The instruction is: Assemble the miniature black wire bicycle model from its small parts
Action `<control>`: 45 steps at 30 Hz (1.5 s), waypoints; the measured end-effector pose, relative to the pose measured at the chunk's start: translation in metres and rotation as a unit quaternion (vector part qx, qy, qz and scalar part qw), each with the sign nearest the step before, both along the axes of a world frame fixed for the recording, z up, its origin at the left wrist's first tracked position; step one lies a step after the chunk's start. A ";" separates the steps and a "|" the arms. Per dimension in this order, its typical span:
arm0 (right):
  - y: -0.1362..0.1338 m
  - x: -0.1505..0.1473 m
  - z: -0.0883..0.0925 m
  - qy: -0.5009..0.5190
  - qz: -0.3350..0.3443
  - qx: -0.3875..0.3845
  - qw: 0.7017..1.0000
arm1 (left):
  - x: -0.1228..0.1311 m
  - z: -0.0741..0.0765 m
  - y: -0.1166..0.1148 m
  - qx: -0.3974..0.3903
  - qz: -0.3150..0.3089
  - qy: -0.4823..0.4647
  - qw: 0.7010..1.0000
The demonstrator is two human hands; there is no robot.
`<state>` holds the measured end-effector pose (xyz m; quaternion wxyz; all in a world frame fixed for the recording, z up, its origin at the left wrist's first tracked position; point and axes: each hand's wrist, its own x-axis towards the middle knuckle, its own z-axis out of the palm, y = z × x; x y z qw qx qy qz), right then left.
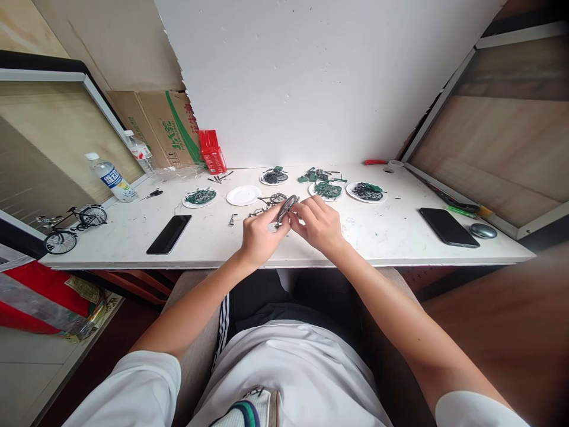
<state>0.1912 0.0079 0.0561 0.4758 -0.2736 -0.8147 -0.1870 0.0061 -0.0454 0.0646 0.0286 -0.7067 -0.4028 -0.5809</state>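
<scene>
My left hand and my right hand meet over the middle of the white table, both pinched on a small model bicycle wheel with a dark tyre. The wheel is tilted between the fingertips, just above the tabletop. A partly built model bicycle frame lies right behind the hands. An empty white paper plate sits to the left of it.
Several paper plates of green and black parts line the back. Two black phones, a mouse, a finished model bicycle, water bottles, scissors and a red box stand around.
</scene>
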 end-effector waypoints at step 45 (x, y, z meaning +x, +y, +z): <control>-0.007 -0.004 0.006 0.073 0.117 -0.105 0.985 | -0.015 0.024 -0.002 0.098 0.003 0.237 0.967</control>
